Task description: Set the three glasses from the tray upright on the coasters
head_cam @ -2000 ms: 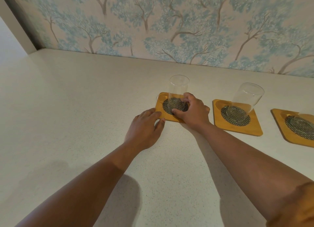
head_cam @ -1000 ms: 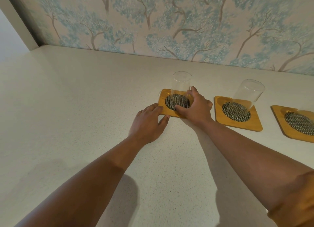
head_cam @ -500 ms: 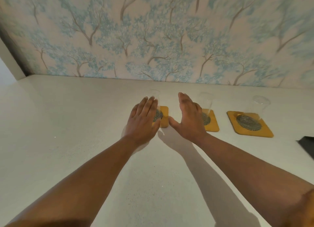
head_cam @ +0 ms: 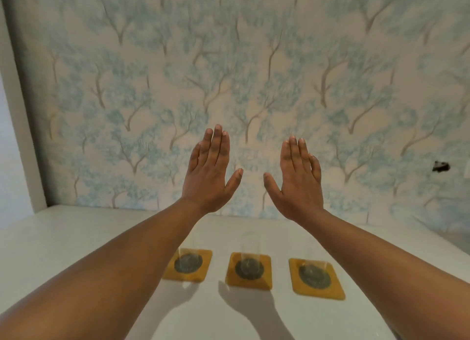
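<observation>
Three yellow wooden coasters with dark mesh centres lie in a row on the white counter: the left coaster [head_cam: 187,264], the middle coaster [head_cam: 249,271], the right coaster [head_cam: 316,278]. A clear glass stands upright on each, faint from blur: the left glass [head_cam: 187,250], the middle glass [head_cam: 250,246], the right glass [head_cam: 314,258]. My left hand [head_cam: 209,174] and my right hand [head_cam: 298,179] are raised flat in front of the wallpaper, well above the glasses, fingers apart and holding nothing. No tray is in view.
The white counter [head_cam: 76,238] runs back to a wall with blue tree wallpaper [head_cam: 229,72]. A white side wall [head_cam: 15,148] closes the left. My forearms cross the counter's front on both sides of the coasters.
My right hand has let go of the left glass and both hands have risen off the counter. The view has tilted up and back, so all three coasters now show together.
</observation>
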